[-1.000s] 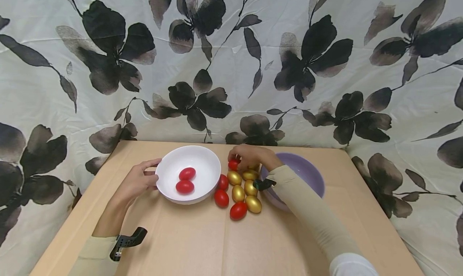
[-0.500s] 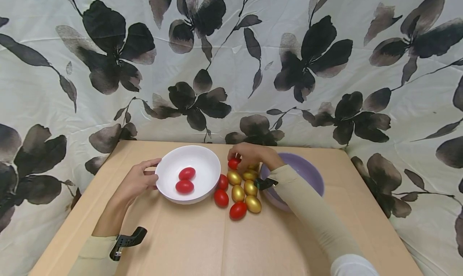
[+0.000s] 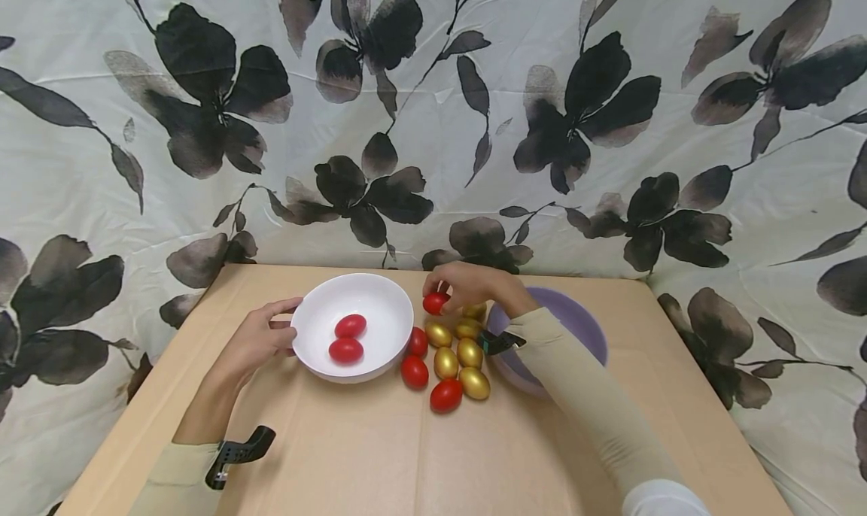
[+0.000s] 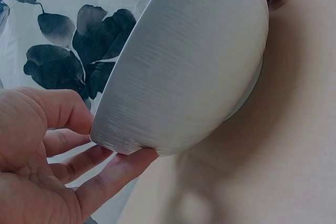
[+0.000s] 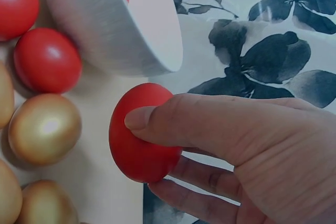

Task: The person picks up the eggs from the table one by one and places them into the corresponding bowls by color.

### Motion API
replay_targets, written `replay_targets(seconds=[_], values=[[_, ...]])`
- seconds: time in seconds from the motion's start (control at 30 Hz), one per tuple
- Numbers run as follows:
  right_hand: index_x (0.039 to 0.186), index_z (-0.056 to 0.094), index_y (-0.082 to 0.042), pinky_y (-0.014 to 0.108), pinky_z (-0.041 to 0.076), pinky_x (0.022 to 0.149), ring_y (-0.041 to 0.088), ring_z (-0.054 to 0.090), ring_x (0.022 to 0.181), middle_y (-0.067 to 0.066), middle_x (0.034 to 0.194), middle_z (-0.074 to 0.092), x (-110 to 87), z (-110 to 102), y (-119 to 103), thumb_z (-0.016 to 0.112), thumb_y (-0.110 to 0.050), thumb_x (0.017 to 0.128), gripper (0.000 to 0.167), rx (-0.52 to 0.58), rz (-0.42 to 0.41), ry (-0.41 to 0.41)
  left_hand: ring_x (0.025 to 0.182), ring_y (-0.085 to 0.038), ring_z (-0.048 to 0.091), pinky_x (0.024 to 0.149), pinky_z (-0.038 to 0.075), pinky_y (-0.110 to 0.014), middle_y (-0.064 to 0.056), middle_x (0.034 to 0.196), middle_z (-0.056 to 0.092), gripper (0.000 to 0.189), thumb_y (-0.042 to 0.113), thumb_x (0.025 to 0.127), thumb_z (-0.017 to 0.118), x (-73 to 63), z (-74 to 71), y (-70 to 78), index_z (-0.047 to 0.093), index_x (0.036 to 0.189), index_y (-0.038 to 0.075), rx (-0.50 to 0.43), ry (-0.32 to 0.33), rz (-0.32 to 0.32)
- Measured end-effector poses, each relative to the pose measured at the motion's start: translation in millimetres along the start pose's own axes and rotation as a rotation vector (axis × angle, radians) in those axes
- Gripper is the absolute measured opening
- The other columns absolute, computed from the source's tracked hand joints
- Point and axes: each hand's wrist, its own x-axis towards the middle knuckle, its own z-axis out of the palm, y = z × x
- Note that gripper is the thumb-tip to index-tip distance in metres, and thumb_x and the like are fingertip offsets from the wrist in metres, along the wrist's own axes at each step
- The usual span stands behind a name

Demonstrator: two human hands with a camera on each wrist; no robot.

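My right hand (image 3: 467,284) pinches a red egg (image 5: 142,156) between thumb and fingers, raised at the back of the table. My left hand (image 3: 260,335) holds the side of a white bowl (image 3: 305,358), with fingertips at its rim and on its outer wall in the left wrist view. Two red eggs (image 3: 347,350) lie together inside that bowl. Between the bowls rests a group of several gold eggs (image 3: 474,383), and more red eggs (image 3: 415,371) line the group's left and front sides.
A purple bowl (image 3: 576,320) stands on the right, partly hidden by my right forearm. The wooden table (image 3: 352,456) ends at the back against a white cloth (image 3: 474,125) printed with dark flowers.
My right hand has lifted the red egg slightly and shifted it a little left, uncovering another gold egg behind. The left hand and white bowl stay in place.
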Motion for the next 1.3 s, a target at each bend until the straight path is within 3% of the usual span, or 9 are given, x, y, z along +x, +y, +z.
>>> replay_targets(seconds=[0.47, 0.77, 1.03, 1.3], values=[[0.118, 0.069, -0.013, 0.026, 0.057, 0.092, 0.019, 0.064, 0.109, -0.003, 0.112, 0.067, -1.5, -7, -14, 0.079, -0.010, 0.086, 0.033, -0.013, -0.082, 0.009, 0.124, -0.043, 0.055, 0.080, 0.063, -0.041, -0.026, 0.153, 0.037, 0.066, -0.001, 0.093, 0.056, 1.1, -0.5, -0.5, 0.036, 0.156, 0.002, -0.008, -0.004, -0.005], [0.119, 0.068, -0.012, 0.023, 0.057, 0.089, 0.021, 0.063, 0.110, -0.001, 0.113, 0.067, -3.3, -10, -27, 0.078, -0.010, 0.088, 0.033, -0.007, -0.091, 0.010, 0.127, -0.045, 0.053, 0.081, 0.063, -0.042, -0.027, 0.153, 0.038, 0.066, 0.001, 0.094, 0.056, 0.2, -1.8, -0.3, 0.035, 0.156, 0.002, 0.011, -0.017, -0.004], [0.119, 0.068, -0.014, 0.021, 0.056, 0.091, 0.015, 0.064, 0.108, -0.005, 0.112, 0.068, -1.1, -8, -36, 0.077, -0.012, 0.088, 0.033, -0.047, -0.140, 0.017, 0.124, -0.043, 0.055, 0.082, 0.063, -0.043, -0.027, 0.151, 0.039, 0.066, 0.001, 0.093, 0.056, -1.0, -1.6, 0.0, 0.036, 0.155, 0.002, 0.020, -0.014, 0.000], [0.122, 0.067, -0.017, 0.020, 0.055, 0.090, 0.013, 0.062, 0.109, -0.006, 0.115, 0.066, 1.1, -7, -47, 0.078, -0.016, 0.088, 0.035, -0.061, -0.136, 0.011, 0.125, -0.044, 0.055, 0.082, 0.063, -0.043, -0.027, 0.153, 0.037, 0.066, 0.002, 0.094, 0.056, 0.1, -2.6, -2.9, 0.034, 0.156, 0.001, 0.020, -0.024, 0.005]])
